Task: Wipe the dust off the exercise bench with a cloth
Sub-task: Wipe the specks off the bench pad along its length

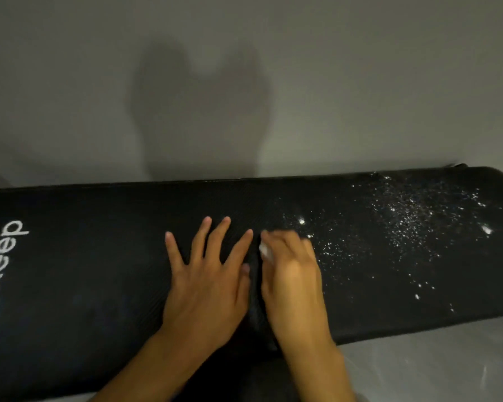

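A long black padded exercise bench (99, 256) with a white "Keep" logo at its left end runs across the view. White dust (404, 219) is scattered over its right part. My left hand (206, 280) lies flat on the middle of the pad with fingers spread. Right beside it, my right hand (291, 274) is blurred, its fingers curled over a cloth (264, 251). Only a small pale bit of the cloth shows at the fingertips, at the left edge of the dusty patch.
A plain grey wall (244, 82) stands directly behind the bench and carries the shadow of my arms. A pale floor (447, 361) shows below the bench at the lower right.
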Available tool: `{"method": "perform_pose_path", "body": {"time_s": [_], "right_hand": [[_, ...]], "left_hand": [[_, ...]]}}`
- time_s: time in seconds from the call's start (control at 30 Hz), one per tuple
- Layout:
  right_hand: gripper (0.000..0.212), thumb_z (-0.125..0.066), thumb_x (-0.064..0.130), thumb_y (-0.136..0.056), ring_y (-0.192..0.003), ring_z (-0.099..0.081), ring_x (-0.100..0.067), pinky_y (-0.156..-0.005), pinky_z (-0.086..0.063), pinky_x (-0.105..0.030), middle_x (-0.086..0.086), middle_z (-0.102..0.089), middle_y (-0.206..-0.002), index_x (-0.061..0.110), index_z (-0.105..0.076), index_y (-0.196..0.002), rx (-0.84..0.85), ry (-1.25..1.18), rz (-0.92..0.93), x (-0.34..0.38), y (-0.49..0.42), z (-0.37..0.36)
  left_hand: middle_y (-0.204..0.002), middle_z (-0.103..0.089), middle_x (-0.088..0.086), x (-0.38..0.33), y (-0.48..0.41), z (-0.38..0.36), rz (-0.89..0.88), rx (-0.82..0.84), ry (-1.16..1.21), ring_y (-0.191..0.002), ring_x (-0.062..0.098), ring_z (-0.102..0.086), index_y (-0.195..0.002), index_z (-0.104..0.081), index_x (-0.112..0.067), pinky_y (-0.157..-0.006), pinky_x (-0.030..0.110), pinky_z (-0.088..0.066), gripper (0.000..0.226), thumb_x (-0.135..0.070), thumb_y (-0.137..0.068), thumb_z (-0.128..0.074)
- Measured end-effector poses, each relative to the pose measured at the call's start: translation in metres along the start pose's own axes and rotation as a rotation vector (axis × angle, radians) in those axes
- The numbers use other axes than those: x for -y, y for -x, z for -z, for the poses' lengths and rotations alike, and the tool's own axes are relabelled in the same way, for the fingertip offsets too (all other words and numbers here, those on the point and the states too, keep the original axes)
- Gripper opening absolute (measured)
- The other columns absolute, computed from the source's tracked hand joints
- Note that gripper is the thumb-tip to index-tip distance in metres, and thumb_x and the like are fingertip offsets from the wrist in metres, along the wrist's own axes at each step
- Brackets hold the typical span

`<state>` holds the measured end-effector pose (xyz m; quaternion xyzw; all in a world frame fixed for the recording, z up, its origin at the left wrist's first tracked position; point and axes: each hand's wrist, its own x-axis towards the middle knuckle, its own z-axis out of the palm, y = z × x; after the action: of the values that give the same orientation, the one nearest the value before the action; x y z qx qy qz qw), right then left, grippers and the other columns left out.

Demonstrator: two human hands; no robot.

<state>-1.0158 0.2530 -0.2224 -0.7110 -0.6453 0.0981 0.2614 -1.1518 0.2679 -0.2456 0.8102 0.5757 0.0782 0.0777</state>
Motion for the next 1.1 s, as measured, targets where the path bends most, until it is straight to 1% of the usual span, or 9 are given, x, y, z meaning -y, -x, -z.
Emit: {"method": "perform_pose_path", "body": {"time_s": [0.1,0.17,0.23,0.37,0.57,0.73,0.83,0.97,1.1], "right_hand": [[0.039,-0.07,0.003,-0.083,-0.101,-0.06,-0.026,-0.089,-0.055,-0.038,-0.011,-0.063,-0.116,0.002,-0.065,-0.121,0.012,0.061,0.078,-0.004,-0.024,-0.003],[0.041,-0.066,0.005,-0.082,-0.098,-0.059,-0.025,-0.088,-0.055,-0.038,-0.011,-0.062,-0.117,0.003,-0.064,-0.123,0.07,0.041,0.15,-0.007,-0.012,0.002],[0.041,-0.062,0.009,-0.085,-0.097,-0.057,-0.021,-0.085,-0.055,-0.036,-0.006,-0.06,-0.12,0.008,-0.063,-0.126,0.139,0.006,0.164,-0.016,0.013,0.015],[0.049,-0.078,0.007,-0.077,-0.096,-0.061,-0.024,-0.084,-0.057,-0.04,-0.007,-0.061,-0.118,0.007,-0.064,-0.124,0.232,0.001,0.199,-0.032,0.018,0.03],[0.06,-0.074,0.011,-0.08,-0.114,-0.053,-0.03,-0.1,-0.046,-0.04,-0.015,-0.056,-0.13,0.001,-0.054,-0.135,0.25,0.087,0.209,-0.019,-0.054,0.016],[0.038,-0.059,0.011,-0.085,-0.094,-0.059,-0.023,-0.083,-0.056,-0.037,-0.008,-0.062,-0.116,0.005,-0.065,-0.122,0.127,-0.018,0.182,-0.025,0.019,0.017],[0.03,-0.061,0.013,-0.089,-0.088,-0.059,-0.019,-0.075,-0.057,-0.032,-0.004,-0.064,-0.112,0.007,-0.068,-0.117,0.06,-0.083,0.175,-0.028,0.055,0.022],[0.037,-0.071,0.004,-0.084,-0.092,-0.059,-0.025,-0.079,-0.057,-0.038,-0.011,-0.063,-0.11,0.003,-0.065,-0.12,0.047,0.044,0.17,-0.026,-0.005,0.008],[0.035,-0.064,0.004,-0.089,-0.097,-0.057,-0.028,-0.084,-0.054,-0.042,-0.014,-0.06,-0.113,0.001,-0.062,-0.124,0.02,0.089,0.102,-0.017,-0.042,-0.001]], "left_hand": [[-0.162,-0.038,0.009,-0.007,0.001,0.001,0.05,0.007,-0.045,-0.153,0.033,-0.029,-0.152,-0.041,-0.037,-0.113,0.077,-0.02,0.057,-0.046,-0.098,-0.027],[-0.163,-0.036,0.009,-0.017,0.004,0.0,0.098,-0.002,-0.051,-0.154,0.034,-0.027,-0.153,-0.042,-0.038,-0.113,0.079,-0.02,0.056,-0.046,-0.1,-0.027],[-0.167,-0.028,0.008,-0.027,0.004,0.0,0.154,0.022,-0.023,-0.157,0.034,-0.016,-0.156,-0.036,-0.042,-0.115,0.078,-0.012,0.056,-0.049,-0.102,-0.023],[-0.173,-0.007,0.003,-0.04,0.004,0.001,0.255,0.074,-0.027,-0.159,0.028,0.006,-0.158,-0.012,-0.053,-0.118,0.073,0.004,0.054,-0.053,-0.105,-0.01],[-0.171,-0.014,-0.001,-0.039,0.003,0.001,0.267,0.044,-0.005,-0.159,0.023,0.0,-0.157,-0.02,-0.05,-0.119,0.075,-0.002,0.051,-0.049,-0.106,-0.018],[-0.169,-0.021,0.003,-0.031,0.003,-0.008,0.203,-0.045,-0.013,-0.159,0.026,-0.008,-0.157,-0.029,-0.048,-0.118,0.075,-0.003,0.051,-0.049,-0.106,-0.024],[-0.169,-0.023,0.005,-0.032,0.005,-0.01,0.207,-0.051,-0.022,-0.159,0.028,-0.009,-0.158,-0.029,-0.046,-0.118,0.076,-0.004,0.053,-0.049,-0.106,-0.02],[-0.168,-0.025,0.01,-0.035,0.007,-0.007,0.189,0.004,-0.086,-0.157,0.034,-0.016,-0.159,-0.028,-0.042,-0.114,0.079,-0.013,0.055,-0.05,-0.105,-0.018],[-0.172,-0.013,0.006,-0.034,0.005,-0.007,0.201,-0.002,-0.036,-0.159,0.031,-0.003,-0.16,-0.014,-0.048,-0.116,0.078,-0.005,0.058,-0.053,-0.102,-0.01]]}}
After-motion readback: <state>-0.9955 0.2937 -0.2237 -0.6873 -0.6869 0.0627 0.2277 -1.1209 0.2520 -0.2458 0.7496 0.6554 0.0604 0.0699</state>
